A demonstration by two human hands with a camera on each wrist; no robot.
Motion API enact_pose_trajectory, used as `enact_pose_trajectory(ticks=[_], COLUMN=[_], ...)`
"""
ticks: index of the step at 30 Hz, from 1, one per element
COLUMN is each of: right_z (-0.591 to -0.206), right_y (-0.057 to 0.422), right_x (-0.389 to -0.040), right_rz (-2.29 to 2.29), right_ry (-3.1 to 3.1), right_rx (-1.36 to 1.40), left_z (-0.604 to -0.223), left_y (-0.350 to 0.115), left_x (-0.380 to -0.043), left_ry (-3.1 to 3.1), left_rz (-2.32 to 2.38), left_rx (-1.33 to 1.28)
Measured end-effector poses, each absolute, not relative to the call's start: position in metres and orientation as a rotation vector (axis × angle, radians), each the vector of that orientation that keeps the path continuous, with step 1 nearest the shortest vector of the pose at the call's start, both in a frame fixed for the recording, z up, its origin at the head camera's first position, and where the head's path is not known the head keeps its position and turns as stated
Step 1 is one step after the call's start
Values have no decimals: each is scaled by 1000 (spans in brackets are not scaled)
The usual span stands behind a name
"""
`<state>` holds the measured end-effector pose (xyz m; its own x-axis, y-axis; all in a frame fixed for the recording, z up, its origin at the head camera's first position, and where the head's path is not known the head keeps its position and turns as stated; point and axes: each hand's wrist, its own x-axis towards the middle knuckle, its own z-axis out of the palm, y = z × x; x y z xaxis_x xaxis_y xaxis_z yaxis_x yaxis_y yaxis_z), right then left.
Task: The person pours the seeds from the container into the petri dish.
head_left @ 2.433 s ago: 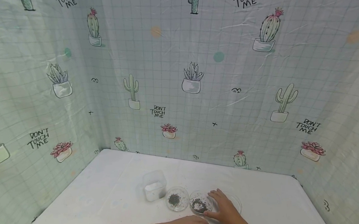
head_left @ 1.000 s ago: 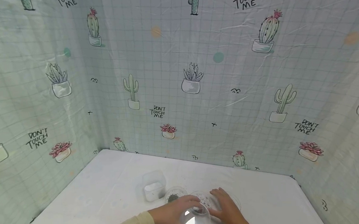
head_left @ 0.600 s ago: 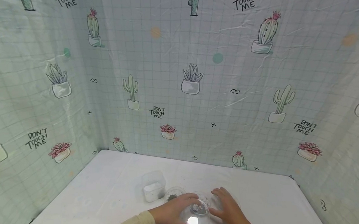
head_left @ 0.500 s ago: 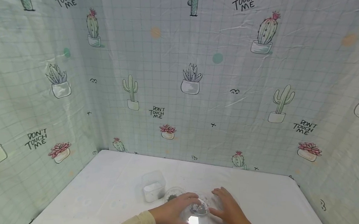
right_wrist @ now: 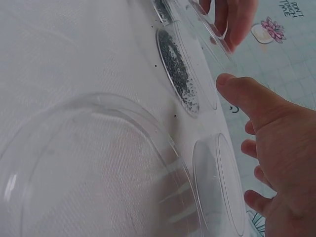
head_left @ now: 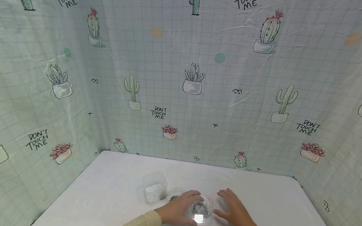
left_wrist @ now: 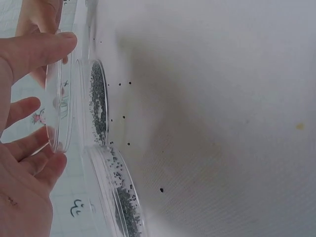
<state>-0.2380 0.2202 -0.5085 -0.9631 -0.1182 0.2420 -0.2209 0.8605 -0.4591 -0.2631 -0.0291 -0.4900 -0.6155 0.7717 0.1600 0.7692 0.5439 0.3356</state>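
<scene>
Lid (left_wrist: 60, 108) hung above the grain dish (left_wrist: 85, 98) on the worktop (head_left: 265, 197) | your left grip (head_left: 178, 210) pinched its edge; your right grip (head_left: 234, 211) was spread beside it | level, gentle handling looked safest for the grains (left_wrist: 98, 81)

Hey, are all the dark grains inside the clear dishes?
No, the left wrist view shows several dark grains lying loose on the white tabletop, outside the dishes.
</scene>
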Motion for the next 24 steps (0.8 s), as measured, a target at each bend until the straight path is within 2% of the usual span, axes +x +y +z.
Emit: enact_pose_trajectory(ticks=[12, 24], right_z=[-506, -509], right_y=[226, 234], right_x=[-238, -236], right_rz=[726, 728], right_ry=[-2873, -2878], right_rx=[185, 171], left_z=[-488, -493], left_y=[-20, -17], left_x=[-265, -270], left_ry=[2771, 2777], left_rz=[558, 542], left_rx=[1254, 1242])
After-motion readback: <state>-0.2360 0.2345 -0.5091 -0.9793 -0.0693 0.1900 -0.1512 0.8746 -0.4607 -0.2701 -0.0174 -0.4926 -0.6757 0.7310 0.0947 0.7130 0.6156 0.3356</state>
